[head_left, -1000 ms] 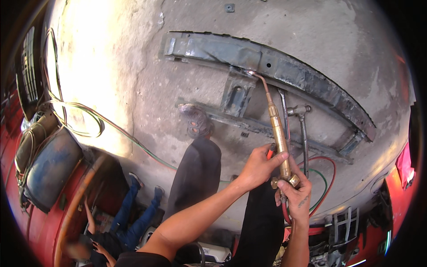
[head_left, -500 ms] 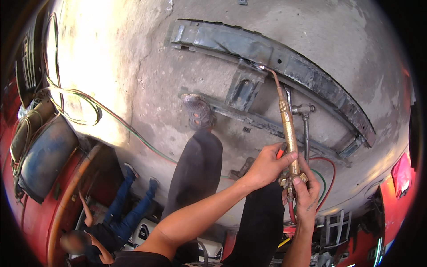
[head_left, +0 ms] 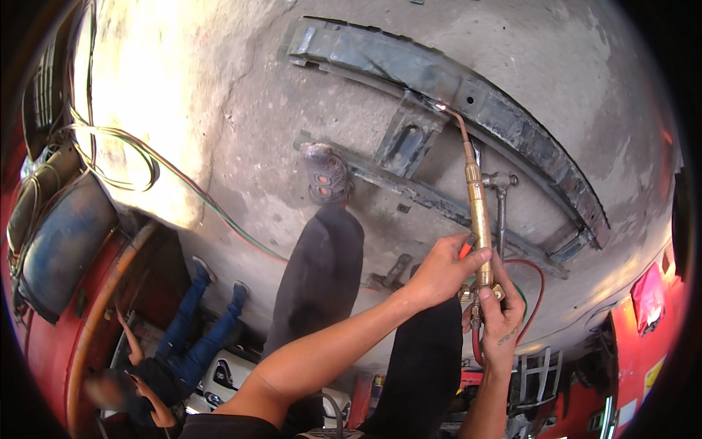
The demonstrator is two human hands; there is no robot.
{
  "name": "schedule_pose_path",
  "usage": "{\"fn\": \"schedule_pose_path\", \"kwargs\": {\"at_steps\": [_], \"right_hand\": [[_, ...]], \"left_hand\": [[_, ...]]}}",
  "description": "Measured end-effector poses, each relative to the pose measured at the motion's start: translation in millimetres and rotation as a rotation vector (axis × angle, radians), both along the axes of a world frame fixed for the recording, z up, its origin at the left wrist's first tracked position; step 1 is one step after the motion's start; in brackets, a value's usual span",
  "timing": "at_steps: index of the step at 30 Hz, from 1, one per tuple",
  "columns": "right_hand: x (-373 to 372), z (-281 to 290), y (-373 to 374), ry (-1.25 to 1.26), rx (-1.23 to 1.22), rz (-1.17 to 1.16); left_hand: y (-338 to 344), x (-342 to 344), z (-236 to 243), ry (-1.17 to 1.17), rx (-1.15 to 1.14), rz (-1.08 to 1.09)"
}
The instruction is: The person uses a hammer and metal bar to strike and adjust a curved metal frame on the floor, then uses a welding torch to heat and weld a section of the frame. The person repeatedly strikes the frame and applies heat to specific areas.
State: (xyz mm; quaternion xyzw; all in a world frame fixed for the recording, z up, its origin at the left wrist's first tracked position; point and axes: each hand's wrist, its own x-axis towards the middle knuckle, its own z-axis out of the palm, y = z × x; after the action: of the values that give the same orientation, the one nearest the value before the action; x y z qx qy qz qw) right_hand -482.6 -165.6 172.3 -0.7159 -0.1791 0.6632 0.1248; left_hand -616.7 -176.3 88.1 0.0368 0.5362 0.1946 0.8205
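A brass gas torch [head_left: 477,212] with a thin bent copper tip is held by both my hands. My left hand [head_left: 447,271] is closed, its thumb along the barrel, with a small orange-tipped object [head_left: 466,249] between its fingers. My right hand [head_left: 502,307] wraps the valve end, where the red hose begins. The tip glows brightly against the lower edge of a long curved metal beam [head_left: 439,69], beside its joint with a short bracket [head_left: 408,139]. A narrower metal rail [head_left: 409,192] runs below that bracket on the floor.
A hammer [head_left: 502,212] lies just right of the torch. My shoe [head_left: 324,172] is by the rail. Red and green hoses [head_left: 212,205] cross the floor from a blue tank-like drum [head_left: 66,245]. A person in blue trousers [head_left: 197,322] is low on the left.
The view has shifted slightly, so the beam appears higher and further right. The torch tip stays at about the same place on the beam, and both my hands keep their grip.
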Motion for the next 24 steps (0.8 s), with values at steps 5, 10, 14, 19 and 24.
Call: {"fn": "schedule_pose_path", "kwargs": {"at_steps": [5, 10, 14, 19, 24], "right_hand": [[-4.7, 0.4, 1.4, -0.031, -0.046, -0.008], [-4.9, -0.3, 1.0, -0.023, -0.051, -0.021], [-6.2, -0.8, -1.2, -0.027, -0.051, -0.016], [-4.8, -1.8, -1.2, -0.025, -0.036, 0.01], [-3.3, -3.1, -3.9, -0.024, -0.042, -0.033]], "left_hand": [[-0.4, -0.2, -0.4, 0.023, 0.011, -0.044], [0.1, -1.6, 0.7, 0.021, 0.006, -0.042], [-2.4, -0.6, -0.2, 0.019, 0.019, -0.017], [-2.2, -0.8, 0.2, 0.022, 0.013, -0.019], [3.5, -2.3, 4.4, 0.03, -0.014, -0.02]]}}
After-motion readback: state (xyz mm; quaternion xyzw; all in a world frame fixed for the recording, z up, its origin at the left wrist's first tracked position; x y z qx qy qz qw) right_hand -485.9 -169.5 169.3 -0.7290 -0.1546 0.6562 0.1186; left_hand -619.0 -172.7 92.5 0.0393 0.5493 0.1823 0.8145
